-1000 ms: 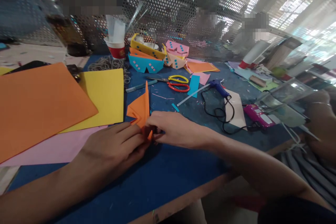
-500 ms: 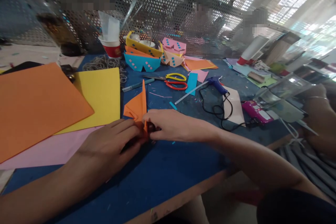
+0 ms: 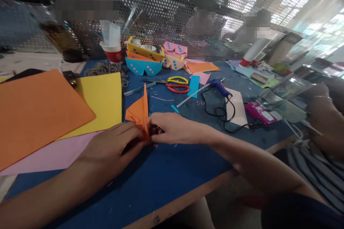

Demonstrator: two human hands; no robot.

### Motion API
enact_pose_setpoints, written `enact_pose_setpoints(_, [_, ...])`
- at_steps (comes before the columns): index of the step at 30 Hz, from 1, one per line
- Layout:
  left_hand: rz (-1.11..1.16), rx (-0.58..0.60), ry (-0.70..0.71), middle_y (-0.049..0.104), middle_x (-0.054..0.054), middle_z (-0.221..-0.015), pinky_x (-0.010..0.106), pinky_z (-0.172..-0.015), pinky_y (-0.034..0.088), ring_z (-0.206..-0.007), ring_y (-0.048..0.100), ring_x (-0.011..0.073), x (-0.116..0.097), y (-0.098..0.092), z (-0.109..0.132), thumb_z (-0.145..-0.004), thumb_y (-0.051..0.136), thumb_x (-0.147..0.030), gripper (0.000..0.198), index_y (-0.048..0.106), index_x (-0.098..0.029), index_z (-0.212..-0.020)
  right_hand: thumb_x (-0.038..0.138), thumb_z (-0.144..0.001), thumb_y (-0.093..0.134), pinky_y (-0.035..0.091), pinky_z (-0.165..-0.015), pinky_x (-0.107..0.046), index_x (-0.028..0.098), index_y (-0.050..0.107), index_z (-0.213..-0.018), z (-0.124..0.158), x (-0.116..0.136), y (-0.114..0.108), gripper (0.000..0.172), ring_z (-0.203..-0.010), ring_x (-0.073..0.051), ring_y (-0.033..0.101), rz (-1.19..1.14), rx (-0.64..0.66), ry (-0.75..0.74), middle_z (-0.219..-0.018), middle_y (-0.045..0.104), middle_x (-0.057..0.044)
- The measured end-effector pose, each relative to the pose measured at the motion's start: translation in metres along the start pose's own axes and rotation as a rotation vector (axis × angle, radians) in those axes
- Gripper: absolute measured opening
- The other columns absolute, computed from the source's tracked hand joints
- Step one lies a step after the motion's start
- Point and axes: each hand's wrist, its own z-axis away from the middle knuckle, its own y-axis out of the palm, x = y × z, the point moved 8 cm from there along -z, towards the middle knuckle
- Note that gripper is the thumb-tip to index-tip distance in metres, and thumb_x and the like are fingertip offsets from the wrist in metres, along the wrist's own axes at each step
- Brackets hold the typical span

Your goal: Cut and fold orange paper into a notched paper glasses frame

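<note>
A folded piece of orange paper [image 3: 137, 110] stands partly upright on the blue tabletop between my two hands. My left hand [image 3: 122, 137] grips its lower left part, fingers curled around the near edge. From the other side, my right hand [image 3: 168, 127] pinches the lower right edge of the same paper; its fingertips are partly hidden. Just beyond lie scissors [image 3: 177, 85] with one yellow and one red handle, a pen-like cutter [image 3: 139, 89] and a blue glue gun [image 3: 220, 86] with a clear glue stick in it.
Orange [image 3: 40, 114], yellow [image 3: 107, 103] and pink sheets [image 3: 61, 152] overlap on the left. Folded paper shapes [image 3: 143, 67], twine [image 3: 107, 71] and a paper cup [image 3: 113, 53] stand at the back. A magenta device [image 3: 259, 112] and another person's arm [image 3: 322, 114] are at the right.
The view has shifted slightly. Both hands keep their hold on the orange paper, with only small finger movement against it.
</note>
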Motion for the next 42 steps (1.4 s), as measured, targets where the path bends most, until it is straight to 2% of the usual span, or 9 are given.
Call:
enact_pose_setpoints(5, [0.036, 0.028, -0.036, 0.084, 0.003, -0.088, 0.031, -0.064, 0.053, -0.075, 0.079, 0.0213, 0.006, 0.001, 0.000, -0.112, 0.056, -0.038, 0.031, 0.076, -0.027, -0.093, 0.011, -0.102, 0.068, 0.048, -0.081, -0.030, 0.023, 0.055, -0.088, 0.004, 0.003, -0.003, 0.023, -0.093, -0.019, 0.064, -0.039, 0.057, -0.064, -0.103, 0.065, -0.001])
enact_pose_setpoints(10, [0.026, 0.030, -0.044, 0.081, 0.002, -0.086, 0.032, -0.063, 0.053, -0.072, 0.076, 0.0211, 0.005, 0.001, 0.000, -0.111, 0.056, -0.035, 0.028, 0.076, -0.027, -0.093, 0.029, -0.107, 0.084, 0.049, -0.082, -0.029, 0.021, 0.066, -0.092, 0.004, -0.001, -0.002, 0.025, -0.096, -0.019, 0.067, -0.110, 0.070, -0.027, -0.104, 0.067, -0.001])
enact_pose_setpoints(16, [0.014, 0.004, -0.033, 0.083, 0.003, -0.093, 0.032, -0.062, 0.058, -0.075, 0.079, 0.0221, 0.007, 0.002, 0.005, -0.114, 0.056, -0.034, 0.023, 0.074, -0.029, -0.100, 0.022, -0.106, 0.081, 0.046, -0.077, -0.029, 0.021, 0.065, -0.087, 0.002, 0.002, -0.002, 0.025, -0.091, -0.018, 0.065, -0.087, 0.044, 0.018, -0.099, 0.065, 0.000])
enact_pose_setpoints(20, [-0.002, -0.116, -0.072, 0.085, 0.002, -0.103, 0.031, -0.062, 0.060, -0.078, 0.082, 0.0219, 0.014, -0.006, 0.014, -0.118, 0.057, -0.037, 0.017, 0.072, -0.029, -0.116, 0.020, -0.102, 0.076, 0.043, -0.077, -0.030, 0.022, 0.058, -0.084, 0.003, 0.006, -0.003, 0.026, -0.090, -0.018, 0.063, -0.050, 0.018, 0.030, -0.097, 0.064, 0.000])
enact_pose_setpoints(27, [-0.215, -0.109, 0.231, 0.089, 0.005, -0.115, 0.032, -0.083, 0.070, -0.095, 0.086, 0.0215, -0.023, -0.020, 0.023, -0.126, 0.047, -0.026, 0.033, 0.080, -0.025, -0.119, 0.020, -0.096, 0.071, 0.039, -0.075, -0.031, 0.024, 0.051, -0.084, 0.002, 0.005, 0.000, 0.023, -0.088, -0.018, 0.057, 0.008, 0.013, 0.011, -0.097, 0.061, 0.001])
enact_pose_setpoints(29, [-0.299, -0.126, 0.326, 0.091, 0.004, -0.108, 0.032, -0.073, 0.068, -0.084, 0.085, 0.0207, -0.034, -0.022, 0.027, -0.127, 0.042, -0.024, 0.043, 0.083, -0.025, -0.114, 0.021, -0.096, 0.071, 0.039, -0.075, -0.031, 0.024, 0.051, -0.085, 0.002, 0.004, 0.000, 0.023, -0.088, -0.018, 0.057, 0.006, 0.012, 0.019, -0.097, 0.061, 0.001])
enact_pose_setpoints(33, [-0.345, -0.118, 0.331, 0.091, 0.007, -0.102, 0.035, -0.063, 0.064, -0.075, 0.082, 0.0232, -0.038, -0.018, 0.032, -0.128, 0.038, -0.026, 0.053, 0.088, -0.025, -0.109, 0.022, -0.097, 0.071, 0.041, -0.078, -0.031, 0.024, 0.055, -0.088, 0.002, 0.004, 0.002, 0.019, -0.090, -0.017, 0.060, -0.009, 0.022, 0.036, -0.101, 0.064, 0.000])
enact_pose_setpoints(37, [-0.301, -0.057, 0.269, 0.092, 0.006, -0.110, 0.038, -0.076, 0.071, -0.087, 0.086, 0.0252, -0.034, -0.009, 0.037, -0.127, 0.046, -0.030, 0.046, 0.091, -0.026, -0.122, 0.022, -0.098, 0.073, 0.044, -0.080, -0.031, 0.023, 0.059, -0.090, 0.003, 0.004, 0.002, 0.016, -0.091, -0.018, 0.061, -0.014, 0.010, 0.029, -0.103, 0.067, -0.001])
enact_pose_setpoints(42, [-0.338, -0.077, 0.332, 0.093, 0.008, -0.120, 0.039, -0.083, 0.071, -0.097, 0.087, 0.0268, -0.039, -0.008, 0.040, -0.129, 0.040, -0.030, 0.049, 0.089, -0.024, -0.130, 0.024, -0.099, 0.073, 0.044, -0.079, -0.031, 0.023, 0.058, -0.088, 0.004, 0.003, 0.001, 0.018, -0.091, -0.018, 0.063, -0.028, -0.010, 0.036, -0.102, 0.067, -0.001])
